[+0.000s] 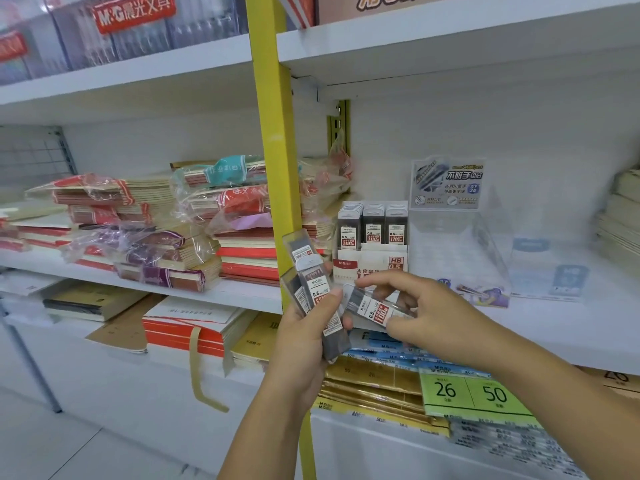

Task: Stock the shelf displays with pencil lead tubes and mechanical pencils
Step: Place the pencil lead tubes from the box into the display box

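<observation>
Head view — hands (304,337) (426,313) gripping lead tubes (313,285), "M&G", "0.5", perhaps "100"

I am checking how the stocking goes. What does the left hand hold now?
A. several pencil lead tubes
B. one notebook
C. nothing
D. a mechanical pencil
A: the left hand grips a fan of pencil lead tubes, while the right hand pinches a single tube in front of the display box.
</observation>
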`<move>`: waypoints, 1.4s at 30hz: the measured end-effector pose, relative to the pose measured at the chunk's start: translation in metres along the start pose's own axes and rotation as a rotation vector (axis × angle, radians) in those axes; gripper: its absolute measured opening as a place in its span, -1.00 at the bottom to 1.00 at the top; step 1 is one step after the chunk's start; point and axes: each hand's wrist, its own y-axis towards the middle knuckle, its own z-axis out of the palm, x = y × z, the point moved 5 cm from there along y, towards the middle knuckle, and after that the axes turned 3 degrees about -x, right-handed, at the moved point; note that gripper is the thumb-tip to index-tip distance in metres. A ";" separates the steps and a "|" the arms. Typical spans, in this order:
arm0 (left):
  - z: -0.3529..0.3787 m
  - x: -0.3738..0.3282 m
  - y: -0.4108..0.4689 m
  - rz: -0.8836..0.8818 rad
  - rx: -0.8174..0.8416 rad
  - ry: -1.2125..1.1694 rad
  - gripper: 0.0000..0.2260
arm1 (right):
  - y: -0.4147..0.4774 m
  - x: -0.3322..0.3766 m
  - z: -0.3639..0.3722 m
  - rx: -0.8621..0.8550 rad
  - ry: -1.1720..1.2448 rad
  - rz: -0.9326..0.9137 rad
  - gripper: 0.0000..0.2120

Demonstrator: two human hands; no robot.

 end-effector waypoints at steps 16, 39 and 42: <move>-0.027 0.003 0.014 -0.029 -0.064 0.258 -0.79 | 0.062 0.032 -0.073 -0.614 0.032 -0.206 -0.48; -0.031 0.006 0.013 -0.053 -0.044 0.277 -0.78 | 0.105 -0.001 -0.056 -0.478 -0.392 -0.078 -0.66; -0.031 0.006 0.013 -0.061 -0.040 0.284 -0.77 | 0.106 -0.003 -0.055 -0.483 -0.534 -0.083 -0.81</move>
